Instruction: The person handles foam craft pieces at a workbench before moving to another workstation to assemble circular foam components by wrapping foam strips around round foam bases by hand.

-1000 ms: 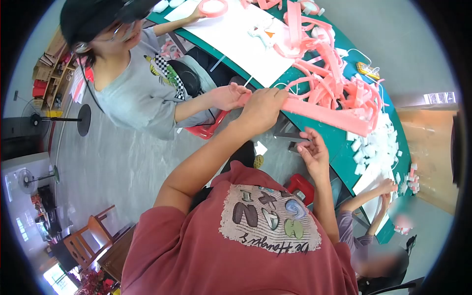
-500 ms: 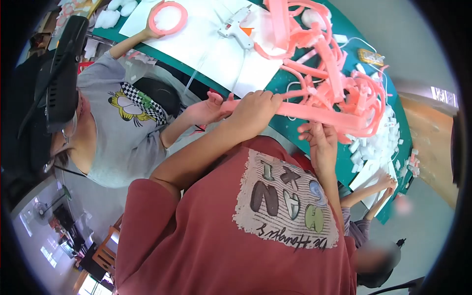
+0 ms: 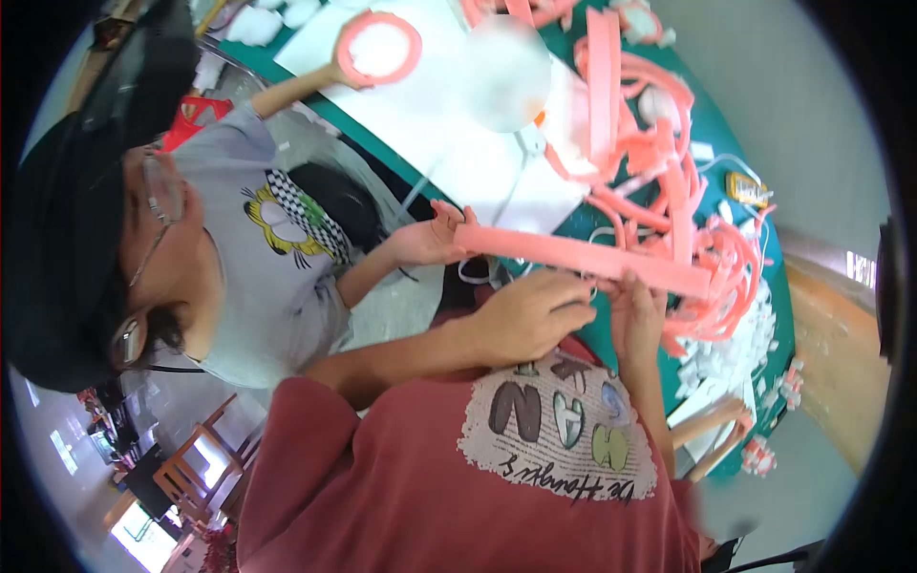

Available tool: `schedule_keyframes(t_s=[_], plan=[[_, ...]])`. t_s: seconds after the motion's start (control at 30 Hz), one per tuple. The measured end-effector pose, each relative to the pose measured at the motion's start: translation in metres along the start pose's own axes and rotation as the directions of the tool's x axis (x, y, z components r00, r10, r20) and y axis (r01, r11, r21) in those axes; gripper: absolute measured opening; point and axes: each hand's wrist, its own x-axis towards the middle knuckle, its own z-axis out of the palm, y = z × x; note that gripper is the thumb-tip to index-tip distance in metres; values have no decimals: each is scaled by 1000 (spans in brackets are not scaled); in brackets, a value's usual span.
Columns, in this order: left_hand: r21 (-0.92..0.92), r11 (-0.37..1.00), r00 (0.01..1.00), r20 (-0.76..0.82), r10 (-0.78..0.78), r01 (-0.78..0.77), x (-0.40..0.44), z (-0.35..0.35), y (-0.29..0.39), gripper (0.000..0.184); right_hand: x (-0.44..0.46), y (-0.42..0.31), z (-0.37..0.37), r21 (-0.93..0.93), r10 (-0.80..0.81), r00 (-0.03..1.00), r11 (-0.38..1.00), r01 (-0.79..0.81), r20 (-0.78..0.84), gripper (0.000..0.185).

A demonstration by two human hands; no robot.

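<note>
A long, flat pink foam strip (image 3: 564,250) stretches across the space in front of my chest. My right hand (image 3: 638,310) grips it from below near its right end, with the thumb against its edge. Just under the strip is my left hand (image 3: 535,315), off the foam, with its fingers bent and drawn together. Whatever lies between those fingertips is too small to make out. A co-worker's hand (image 3: 435,237) is at the strip's left end. That person's other hand holds a pink foam ring (image 3: 413,48) over the white sheet (image 3: 439,134).
A tangled heap of pink foam strips (image 3: 683,191) covers the right of the green table (image 3: 597,329). White foam pieces (image 3: 731,334) lie beyond it. A yellow object (image 3: 747,189) sits near a white cable. Another person's hands (image 3: 731,415) are at lower right.
My left hand has let go of the strip and moved down and right beneath it. The strip's left end now shows at the co-worker's fingers. The whole view has shifted.
</note>
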Motion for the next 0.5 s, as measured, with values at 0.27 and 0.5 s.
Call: schedule_keyframes(t_s=[0.27,0.5], plan=[[22,994,985,137,-109,107,-1,-3,3,21,3,-17,14,-52,-24,999,998,26,26,32],[-286,821,865,71,-496,494,-6,1,-9,38,0,-33,15,119,-97,995,989,92,38,33]])
